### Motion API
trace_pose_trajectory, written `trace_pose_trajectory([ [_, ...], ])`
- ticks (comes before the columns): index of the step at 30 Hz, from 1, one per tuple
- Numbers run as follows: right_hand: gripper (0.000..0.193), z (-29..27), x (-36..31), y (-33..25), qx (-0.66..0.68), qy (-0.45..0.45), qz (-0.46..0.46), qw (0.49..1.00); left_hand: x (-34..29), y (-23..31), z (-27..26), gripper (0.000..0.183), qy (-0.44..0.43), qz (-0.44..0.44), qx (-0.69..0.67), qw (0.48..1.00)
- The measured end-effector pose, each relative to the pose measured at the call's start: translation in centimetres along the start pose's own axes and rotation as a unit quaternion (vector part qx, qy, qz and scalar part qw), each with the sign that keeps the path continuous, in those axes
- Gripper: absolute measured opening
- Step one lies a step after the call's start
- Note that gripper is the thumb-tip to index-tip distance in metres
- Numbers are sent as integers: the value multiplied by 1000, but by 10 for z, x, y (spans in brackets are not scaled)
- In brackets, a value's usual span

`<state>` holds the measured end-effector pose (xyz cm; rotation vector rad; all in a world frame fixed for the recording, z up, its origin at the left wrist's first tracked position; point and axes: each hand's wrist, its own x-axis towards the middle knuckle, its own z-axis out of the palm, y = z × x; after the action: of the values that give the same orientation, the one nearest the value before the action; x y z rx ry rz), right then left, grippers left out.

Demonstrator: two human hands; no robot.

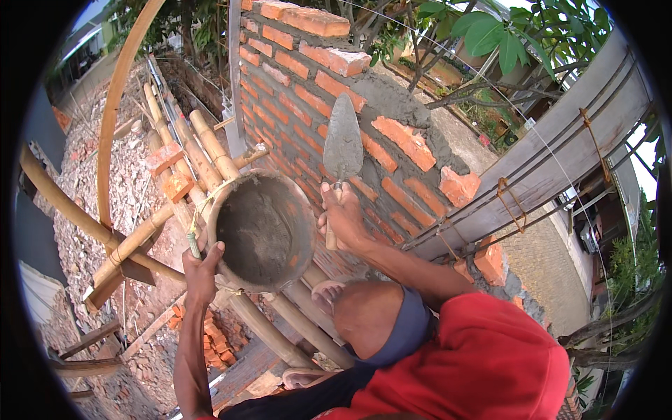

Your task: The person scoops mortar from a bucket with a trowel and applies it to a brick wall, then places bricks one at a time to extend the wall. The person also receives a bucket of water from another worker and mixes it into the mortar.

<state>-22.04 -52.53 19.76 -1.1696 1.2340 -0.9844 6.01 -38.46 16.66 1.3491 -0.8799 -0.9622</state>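
Observation:
My right hand point(344, 215) is closed round the wooden handle of a trowel point(343, 143). The pointed grey blade tips upward in front of the brick wall point(297, 105), with a thin smear of mortar on it. At the left, my left hand point(203, 269) grips the rim of a round bucket point(306, 238), its thumb over the edge near a rope handle point(194, 241). Grey wet mortar point(255, 231) lies inside the bucket and coats its wall. The bucket rests above bamboo poles, close to my bent knee.
Two loose bricks point(165, 158) lie on the bamboo scaffold point(210, 143) to the left. Far below are a brick stack point(218, 343) and rubble point(77, 210). A grey column form point(553, 150) with protruding steel ties point(511, 203) stands right. A taut string crosses above the wall's stepped edge.

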Motion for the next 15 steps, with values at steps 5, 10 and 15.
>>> trace_pose_trajectory([
  [5, 36, -54, -44, 27, -330, -43, -90, 939, 7, 5, 8, 49, -1, 2, -39, 999],
  [10, 34, -51, -35, 4, -598, -141, -249, 749, 5, 4, 2, 45, -24, 3, -42, 999],
  [15, 28, 12, -18, 12, -706, -200, -292, 613, -1, 9, 6, 59, -83, -21, 90, 992],
])
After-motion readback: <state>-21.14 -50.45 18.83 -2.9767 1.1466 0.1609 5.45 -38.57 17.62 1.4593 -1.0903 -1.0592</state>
